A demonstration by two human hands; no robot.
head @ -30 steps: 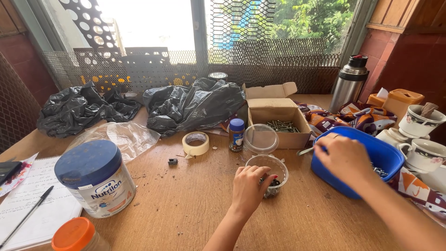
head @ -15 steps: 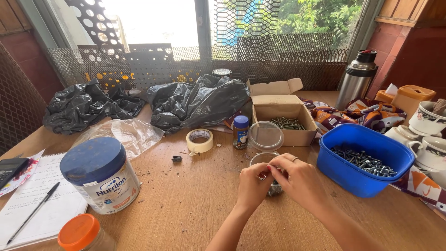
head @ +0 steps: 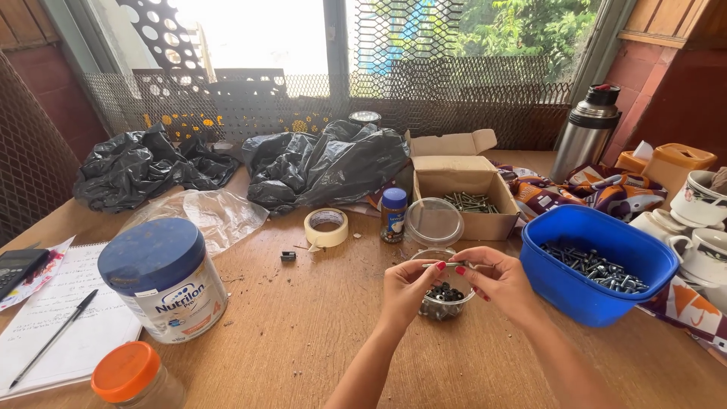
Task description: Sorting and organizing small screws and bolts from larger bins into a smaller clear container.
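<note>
Both hands meet above the wooden table [head: 303, 326], pinching the two ends of one slim metal bolt [head: 447, 264]. The left hand [head: 405, 286] closes thumb and forefinger on its near end; the right hand [head: 500, 280] holds the far end the same way, so the bolt lies level between them. Whether a nut is on it is too small to tell.

Directly beneath the grip sits a small clear plastic cup [head: 445, 297] with dark nuts or washers in it, almost touching both palms. Just beyond the grip stands the cup's clear round lid [head: 435, 223], and behind that an open cardboard box [head: 466, 195] of screws. To the right of the grip, near the right wrist, is a blue plastic tub [head: 606, 269] full of bolts.

The likely risk is the bolt slipping from such light fingertip holds and dropping into the cup or rolling across the table. A wrist knocking the light cup could also tip it and scatter its contents.
</note>
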